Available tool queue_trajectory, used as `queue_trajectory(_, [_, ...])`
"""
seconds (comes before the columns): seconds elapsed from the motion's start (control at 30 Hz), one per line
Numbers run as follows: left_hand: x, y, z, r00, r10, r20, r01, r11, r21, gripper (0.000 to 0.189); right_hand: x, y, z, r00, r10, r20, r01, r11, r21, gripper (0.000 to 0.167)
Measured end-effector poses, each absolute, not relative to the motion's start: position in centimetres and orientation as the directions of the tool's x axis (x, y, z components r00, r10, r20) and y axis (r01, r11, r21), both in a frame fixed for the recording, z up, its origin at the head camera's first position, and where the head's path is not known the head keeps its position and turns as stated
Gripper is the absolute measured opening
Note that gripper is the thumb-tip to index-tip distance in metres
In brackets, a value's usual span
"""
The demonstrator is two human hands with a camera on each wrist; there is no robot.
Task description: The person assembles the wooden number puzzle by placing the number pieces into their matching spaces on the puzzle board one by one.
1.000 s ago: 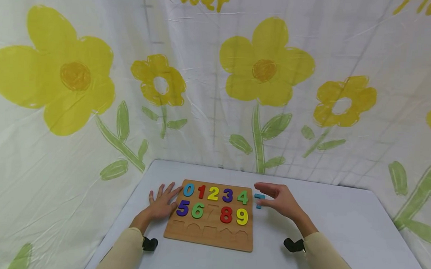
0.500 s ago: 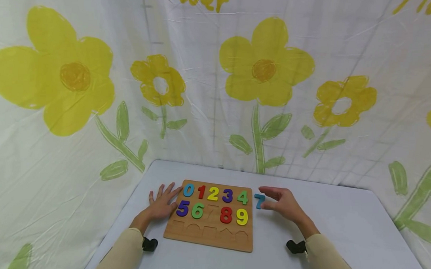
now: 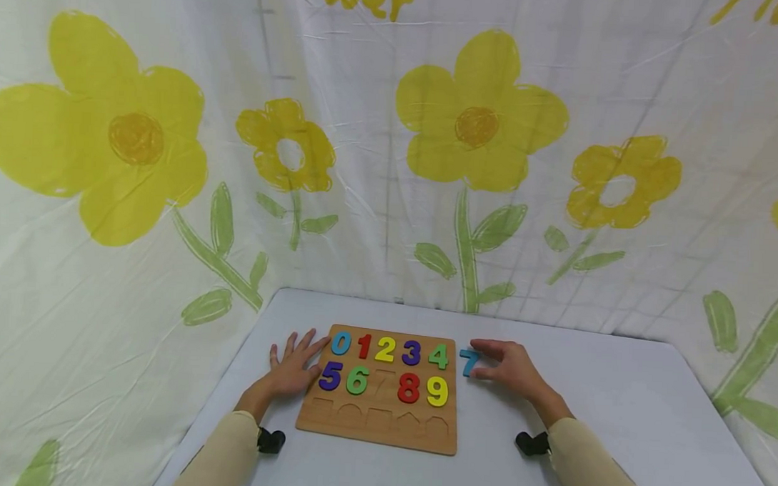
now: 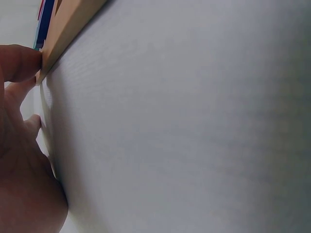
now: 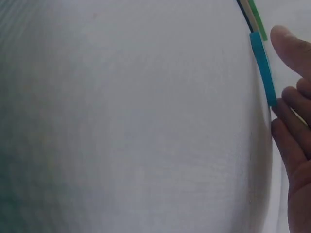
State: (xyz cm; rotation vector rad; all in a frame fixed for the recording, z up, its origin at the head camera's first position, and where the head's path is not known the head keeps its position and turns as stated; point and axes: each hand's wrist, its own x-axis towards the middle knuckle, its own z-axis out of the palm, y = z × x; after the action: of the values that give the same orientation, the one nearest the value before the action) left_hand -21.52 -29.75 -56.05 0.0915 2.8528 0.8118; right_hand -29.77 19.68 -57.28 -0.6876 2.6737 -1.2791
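Observation:
A wooden number board point(image 3: 414, 435) lies on the table, with coloured digits 0 to 6, 8 and 9 seated in it. The recess shaped like a 7 point(image 3: 382, 386) is bare wood. Along the board's left edge my left hand point(image 3: 289, 374) rests with fingers spread, thumb and forefinger touching the side. A blue number seven point(image 3: 468, 361) lies flat just right of the board. My right hand point(image 3: 513, 369) is beside it, fingers and thumb apart. In the right wrist view, fingertips reach one end of the blue seven point(image 5: 264, 70) while the thumb stands off from it.
The white table point(image 3: 627, 416) extends to the right of the board. A curtain point(image 3: 363, 235) printed with yellow flowers hangs behind and on the left. A row of shallow outline recesses point(image 3: 379, 419) runs along the board's front.
My right hand has drawn back slightly to the right, uncovering more of the blue seven, whose stem now shows. The left hand and the board have stayed put.

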Motion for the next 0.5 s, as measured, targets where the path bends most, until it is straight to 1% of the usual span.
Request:
queue_trajectory(0.13, [-21.53, -29.77, -56.32, -0.983, 0.102, -0.153, 0.009, 0.857, 0.515, 0.067, -29.82, 19.25, -57.05, -0.886, -0.454, 0.097, -0.382, 0.594, -0.708, 0.066])
queue_trajectory(0.3, [-21.46, -29.72, -56.17, -0.985, 0.102, -0.141, 0.012, 0.849, 0.528, 0.067, -29.82, 18.85, -56.85, -0.880, -0.464, 0.102, -0.414, 0.644, -0.644, 0.063])
queue_trajectory(0.37, [-21.46, -29.70, -56.11, -0.985, 0.103, -0.137, 0.015, 0.847, 0.532, 0.067, -29.80, 18.75, -56.84, -0.879, -0.465, 0.107, -0.423, 0.655, -0.626, 0.061])
queue_trajectory(0.5, [-21.48, -29.74, -56.12, -0.985, 0.104, -0.140, 0.014, 0.847, 0.531, 0.066, -29.64, 18.66, -56.85, -0.886, -0.451, 0.108, -0.412, 0.658, -0.630, 0.059])
